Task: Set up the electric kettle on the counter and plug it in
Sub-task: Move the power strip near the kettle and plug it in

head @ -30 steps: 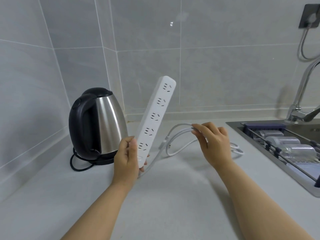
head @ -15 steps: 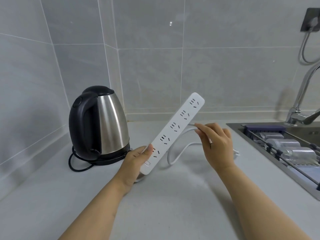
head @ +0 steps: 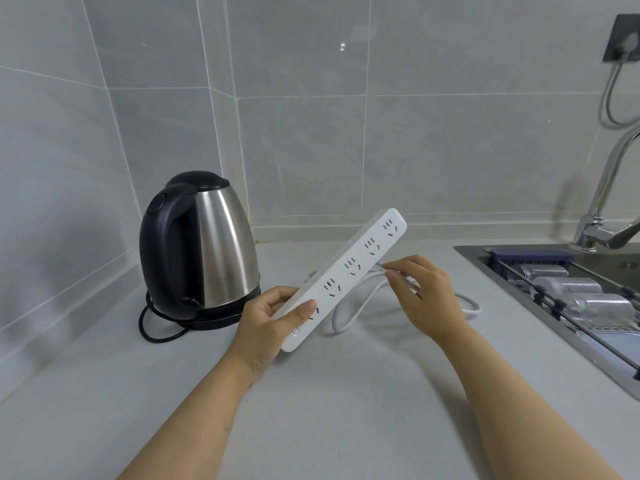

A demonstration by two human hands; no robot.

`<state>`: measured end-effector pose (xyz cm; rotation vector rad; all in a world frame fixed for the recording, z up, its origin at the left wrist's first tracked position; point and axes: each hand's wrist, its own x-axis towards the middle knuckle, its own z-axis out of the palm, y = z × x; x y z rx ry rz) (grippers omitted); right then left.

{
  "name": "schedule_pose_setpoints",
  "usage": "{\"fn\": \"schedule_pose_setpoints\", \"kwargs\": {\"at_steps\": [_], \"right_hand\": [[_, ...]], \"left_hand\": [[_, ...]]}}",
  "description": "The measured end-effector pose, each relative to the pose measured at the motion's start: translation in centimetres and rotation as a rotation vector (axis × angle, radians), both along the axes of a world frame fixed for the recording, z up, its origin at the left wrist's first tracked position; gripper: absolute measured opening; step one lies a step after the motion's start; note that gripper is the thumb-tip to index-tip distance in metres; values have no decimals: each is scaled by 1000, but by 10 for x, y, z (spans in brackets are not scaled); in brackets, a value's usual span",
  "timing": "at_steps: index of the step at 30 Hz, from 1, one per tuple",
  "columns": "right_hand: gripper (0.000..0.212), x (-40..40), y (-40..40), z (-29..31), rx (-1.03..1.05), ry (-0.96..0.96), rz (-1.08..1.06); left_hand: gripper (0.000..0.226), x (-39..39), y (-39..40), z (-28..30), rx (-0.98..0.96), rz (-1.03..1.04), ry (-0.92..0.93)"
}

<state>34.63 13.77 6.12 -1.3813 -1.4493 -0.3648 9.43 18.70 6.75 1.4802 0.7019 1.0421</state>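
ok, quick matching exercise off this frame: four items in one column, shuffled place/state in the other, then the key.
Things:
1. kettle
2. power strip
3. white cable
4. glass jars

Places/states:
A. lying in the sink rack
B. pinched by the right hand, its loop on the counter
C. standing on its base in the left corner
D. gripped at its near end by the left hand, tilted up off the counter

Pairs: 1-C, 2-D, 3-B, 4-A

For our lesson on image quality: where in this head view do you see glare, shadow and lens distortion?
Head view: glare streaks the steel kettle and one wall tile; the faucet casts a soft shadow on the wall; tile lines bow from the wide-angle lens; the power strip is sharp.
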Motion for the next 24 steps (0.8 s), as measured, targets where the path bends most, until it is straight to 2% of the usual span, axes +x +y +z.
{"fn": "schedule_pose_setpoints", "kwargs": {"at_steps": [3,5,8,10,12,14,16,19,24], "right_hand": [[44,-2,-4,8,166,91,-128],[57,-3,-11,16,255,7,-175],[66,-19,-19,23,123,-326,-66],[58,-39,-15,20,-8,-517,18],[49,-56,-6,12,-126,-641,74],[45,-66,1,6,-209,-689,110],[42,-68,3,5,-219,-703,112],[47,-64,0,6,-77,-712,78],[33,-65,-6,14,74,-532,37]], "left_hand": [[27,-2,1,-3,257,147,137],[22,-3,0,-6,479,236,284],[23,-3,1,-9,770,303,375],[26,-3,5,-10,992,324,405],[28,0,8,-12,1213,325,422],[28,1,7,-12,1328,317,404],[30,2,5,-11,1352,319,383],[45,2,2,-5,1272,369,321],[82,-7,3,1,850,393,-35]]}}
